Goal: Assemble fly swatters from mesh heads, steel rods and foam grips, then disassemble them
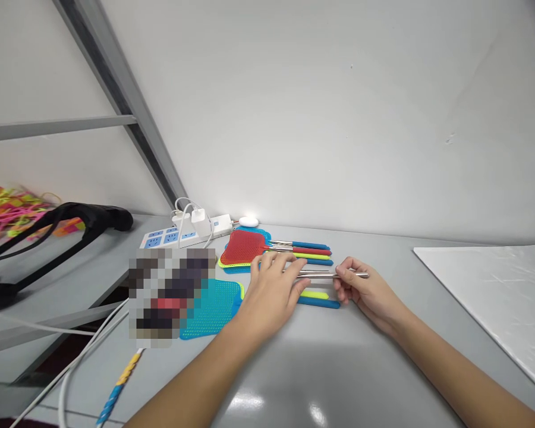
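Observation:
Thin metal rods (318, 274) span the gap between my hands above the table. My right hand (368, 294) pinches them between thumb and fingers, and one end sticks out to the right. My left hand (274, 288) is over their left end, thumb and forefinger on either side; its grip is partly hidden. Behind it is a stack of fly swatters with a red mesh head (244, 246) on top and blue, red and yellow-green handles (312, 251) pointing right. A blue swatter head (214, 309) lies left of my left wrist, with a blue handle (321, 302) below the rods.
A white power strip (223, 224) with plugged-in chargers stands by the wall. To the left are a black frame (71, 244), a colourful pile (9, 211) and white cables (78, 356). A blurred-out patch covers part of the table. A white sheet (490, 285) lies at right.

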`<state>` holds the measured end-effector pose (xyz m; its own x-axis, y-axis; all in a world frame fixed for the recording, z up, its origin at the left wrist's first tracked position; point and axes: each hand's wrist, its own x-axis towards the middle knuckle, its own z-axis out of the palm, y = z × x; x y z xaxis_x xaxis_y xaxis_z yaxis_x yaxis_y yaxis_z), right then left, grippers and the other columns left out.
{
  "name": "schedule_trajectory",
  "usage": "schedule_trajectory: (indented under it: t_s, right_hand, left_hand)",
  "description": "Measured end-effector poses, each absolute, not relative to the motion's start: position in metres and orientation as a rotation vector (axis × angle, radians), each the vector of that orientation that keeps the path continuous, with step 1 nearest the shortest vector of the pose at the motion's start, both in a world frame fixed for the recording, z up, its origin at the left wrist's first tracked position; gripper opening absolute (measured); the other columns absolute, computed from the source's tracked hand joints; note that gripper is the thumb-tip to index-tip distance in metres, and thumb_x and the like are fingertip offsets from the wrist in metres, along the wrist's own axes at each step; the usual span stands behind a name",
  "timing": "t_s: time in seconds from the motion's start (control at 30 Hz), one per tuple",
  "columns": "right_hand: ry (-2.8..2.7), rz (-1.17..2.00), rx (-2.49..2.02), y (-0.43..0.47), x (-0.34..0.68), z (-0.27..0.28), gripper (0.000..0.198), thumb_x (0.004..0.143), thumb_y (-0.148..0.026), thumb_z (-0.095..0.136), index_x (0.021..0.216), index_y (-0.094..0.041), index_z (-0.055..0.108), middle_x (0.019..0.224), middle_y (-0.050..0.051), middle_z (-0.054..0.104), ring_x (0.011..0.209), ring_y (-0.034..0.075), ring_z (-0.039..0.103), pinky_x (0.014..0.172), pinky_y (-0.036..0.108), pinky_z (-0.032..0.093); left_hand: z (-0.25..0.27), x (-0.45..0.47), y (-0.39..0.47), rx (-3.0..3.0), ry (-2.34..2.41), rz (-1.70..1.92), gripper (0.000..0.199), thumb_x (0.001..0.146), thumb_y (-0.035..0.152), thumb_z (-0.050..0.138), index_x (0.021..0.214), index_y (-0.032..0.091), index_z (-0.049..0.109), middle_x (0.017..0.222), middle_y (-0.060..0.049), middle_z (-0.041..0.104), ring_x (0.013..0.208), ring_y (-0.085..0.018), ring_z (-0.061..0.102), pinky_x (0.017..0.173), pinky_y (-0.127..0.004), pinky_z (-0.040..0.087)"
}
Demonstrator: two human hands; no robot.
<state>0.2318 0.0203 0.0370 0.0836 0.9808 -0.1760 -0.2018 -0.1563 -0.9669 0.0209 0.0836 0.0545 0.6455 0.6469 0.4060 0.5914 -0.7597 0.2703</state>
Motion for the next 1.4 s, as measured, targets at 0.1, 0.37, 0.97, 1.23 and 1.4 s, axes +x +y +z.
schedule_trajectory:
  t_s: [0.1, 0.37, 0.97, 1.23, 1.4]
  right_hand:
    - [-0.931, 1.391, -1.195, 0.021, 0.230, 0.034, 0.031, 0.083, -0.049, 0.067, 0.085, -0.021, 0.054, 0.080, 0.003, 0.066, 0.065, 0.015, 0.059, 0.057, 0.028, 0.045]
    - [-1.549, 0.737, -1.737, 0.024, 0.248, 0.032, 0.025, 0.084, -0.047, 0.063, 0.095, -0.024, 0.066, 0.077, 0.000, 0.062, 0.069, 0.018, 0.055, 0.065, 0.034, 0.044]
    - [-1.641, 0.491, -1.882, 0.029, 0.251, 0.021, 0.026, 0.085, -0.048, 0.059, 0.094, -0.026, 0.068, 0.082, 0.002, 0.060, 0.070, 0.019, 0.057, 0.065, 0.034, 0.045]
    - [-1.662, 0.443, -1.991, 0.024, 0.239, 0.025, 0.033, 0.091, -0.044, 0.050, 0.111, -0.023, 0.066, 0.091, 0.005, 0.060, 0.075, 0.021, 0.059, 0.069, 0.034, 0.046]
    - [-1.792, 0.458, -2.134, 0.015, 0.229, 0.033, 0.047, 0.094, -0.041, 0.042, 0.133, -0.018, 0.055, 0.098, 0.011, 0.059, 0.088, 0.026, 0.059, 0.075, 0.035, 0.046]
  left_hand:
    - [0.052, 0.022, 0.087, 2.805, 1.027, 0.580, 0.024, 0.100, 0.031, 0.042, 0.098, 0.024, 0.065, 0.103, -0.002, 0.065, 0.102, -0.024, 0.046, 0.090, -0.044, 0.031]
    - [0.047, 0.016, 0.100, 2.886, 1.148, 0.503, 0.025, 0.098, 0.035, 0.049, 0.089, 0.024, 0.069, 0.091, -0.005, 0.063, 0.094, -0.025, 0.043, 0.074, -0.041, 0.028]
    - [0.043, 0.022, 0.094, 2.765, 1.090, 0.470, 0.036, 0.100, 0.045, 0.036, 0.118, 0.025, 0.060, 0.120, -0.006, 0.061, 0.112, -0.028, 0.043, 0.089, -0.046, 0.033]
    - [0.038, 0.027, 0.090, 2.807, 0.981, 0.468, 0.040, 0.097, 0.050, 0.044, 0.125, 0.025, 0.056, 0.126, -0.007, 0.061, 0.119, -0.029, 0.043, 0.100, -0.051, 0.029]
    - [0.037, 0.026, 0.089, 2.796, 0.938, 0.459, 0.048, 0.097, 0.055, 0.038, 0.130, 0.024, 0.052, 0.133, -0.008, 0.058, 0.125, -0.030, 0.042, 0.107, -0.054, 0.024]
